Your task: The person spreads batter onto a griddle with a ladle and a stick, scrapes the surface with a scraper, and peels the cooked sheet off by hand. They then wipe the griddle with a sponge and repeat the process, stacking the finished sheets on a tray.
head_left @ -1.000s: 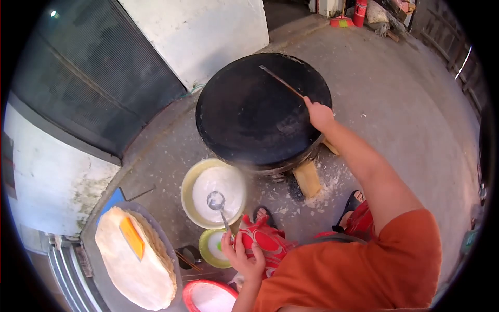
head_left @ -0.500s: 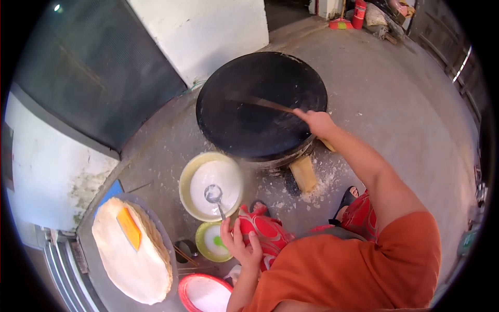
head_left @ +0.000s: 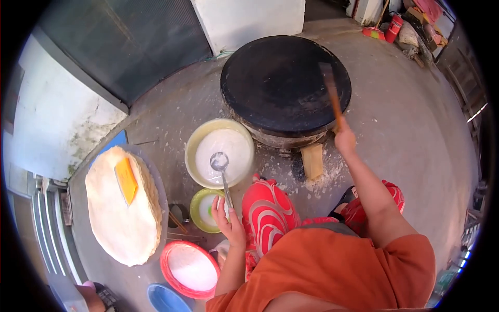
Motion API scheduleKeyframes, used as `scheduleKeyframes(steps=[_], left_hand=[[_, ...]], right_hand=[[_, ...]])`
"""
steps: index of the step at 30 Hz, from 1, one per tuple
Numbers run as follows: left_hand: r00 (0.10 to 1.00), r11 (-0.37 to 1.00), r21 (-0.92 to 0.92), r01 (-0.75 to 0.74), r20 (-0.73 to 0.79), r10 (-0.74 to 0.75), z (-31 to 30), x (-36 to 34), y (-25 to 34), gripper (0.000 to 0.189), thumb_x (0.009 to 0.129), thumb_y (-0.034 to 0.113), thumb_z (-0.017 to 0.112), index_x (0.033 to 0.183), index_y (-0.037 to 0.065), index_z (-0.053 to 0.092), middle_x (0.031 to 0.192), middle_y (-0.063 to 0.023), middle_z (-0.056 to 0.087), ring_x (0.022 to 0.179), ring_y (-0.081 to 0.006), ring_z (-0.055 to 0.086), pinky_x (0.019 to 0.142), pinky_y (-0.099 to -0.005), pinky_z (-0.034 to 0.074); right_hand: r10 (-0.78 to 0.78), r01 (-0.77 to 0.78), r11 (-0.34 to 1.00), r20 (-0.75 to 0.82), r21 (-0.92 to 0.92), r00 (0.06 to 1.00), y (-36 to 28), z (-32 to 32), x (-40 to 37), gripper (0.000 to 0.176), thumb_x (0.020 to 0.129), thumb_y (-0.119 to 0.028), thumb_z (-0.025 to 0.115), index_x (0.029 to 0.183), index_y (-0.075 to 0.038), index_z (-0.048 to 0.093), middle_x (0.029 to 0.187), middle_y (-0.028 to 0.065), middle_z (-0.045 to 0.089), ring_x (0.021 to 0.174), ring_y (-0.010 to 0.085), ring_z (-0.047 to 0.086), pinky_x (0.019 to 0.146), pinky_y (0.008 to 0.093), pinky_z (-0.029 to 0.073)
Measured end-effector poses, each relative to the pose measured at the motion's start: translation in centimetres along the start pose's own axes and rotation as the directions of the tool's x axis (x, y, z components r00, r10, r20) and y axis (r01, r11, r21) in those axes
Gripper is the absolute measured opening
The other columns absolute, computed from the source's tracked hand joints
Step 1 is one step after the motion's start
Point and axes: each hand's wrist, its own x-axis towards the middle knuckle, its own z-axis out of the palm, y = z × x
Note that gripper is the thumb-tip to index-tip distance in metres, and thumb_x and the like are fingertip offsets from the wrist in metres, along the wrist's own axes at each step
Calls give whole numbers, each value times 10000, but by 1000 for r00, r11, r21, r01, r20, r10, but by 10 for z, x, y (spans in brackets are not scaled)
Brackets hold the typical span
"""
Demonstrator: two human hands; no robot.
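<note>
My right hand (head_left: 345, 139) grips the wooden handle of a long flat spatula (head_left: 333, 99), blurred by motion, above the right side of a big round black griddle (head_left: 280, 83). The griddle surface looks bare and dark. My left hand (head_left: 230, 224) is closed loosely round the handle of a metal ladle (head_left: 220, 162). The ladle's bowl is over the white batter (head_left: 228, 143) in a pale yellow basin (head_left: 192, 151). Just below it, beside my left fingers, stands a smaller green bowl (head_left: 195, 210) of white liquid.
On the left, a tall stack of thin flatbreads (head_left: 117, 223) carries a yellow scraper (head_left: 126, 181). A red basin (head_left: 169, 273) of white stuff and a blue basin (head_left: 169, 299) stand near my left arm. A wooden block (head_left: 312, 161) and scattered flakes lie below the griddle.
My right hand has swung the spatula from the griddle's middle to its right side, turning it from sideways to pointing away. My left hand stays at the ladle. The view has shifted.
</note>
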Motion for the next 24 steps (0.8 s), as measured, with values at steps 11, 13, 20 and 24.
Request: scheduleKeyframes(steps=[11,13,20,24], left_hand=[[966,785,565,252,-92,-243,-39,-68,-153,374,766,139,557,1108,-5,510,1170,-194,443,1078,-364,407,906,-434,341],[928,681,642,352,-144,-343,-36,-79,-177,399,757,200,569,1111,23,519,1184,-184,431,1089,-359,394,905,-446,340],[629,230,798,557,-224,-744,-14,-99,-226,651,744,386,589,1280,98,357,1278,-211,296,1124,-400,360,918,-460,349],[534,326,656,681,-140,-834,-13,-90,-222,660,743,335,597,1282,82,315,1317,-197,235,1107,-411,403,884,-447,392]], right_hand=[[-154,153,987,27,39,988,-1,44,-33,496,810,-48,422,1258,-261,429,811,176,604,707,350,575,627,381,451],[-396,388,916,372,100,839,-37,21,-70,494,809,-47,434,1257,-256,431,793,173,603,688,334,579,620,366,453],[-535,630,745,760,218,369,-160,17,-84,417,756,-159,583,1162,-243,534,750,99,615,630,245,588,586,345,458],[-548,895,424,826,140,131,-231,46,-103,329,700,-137,583,1025,-185,604,774,124,621,707,266,607,623,356,474]])
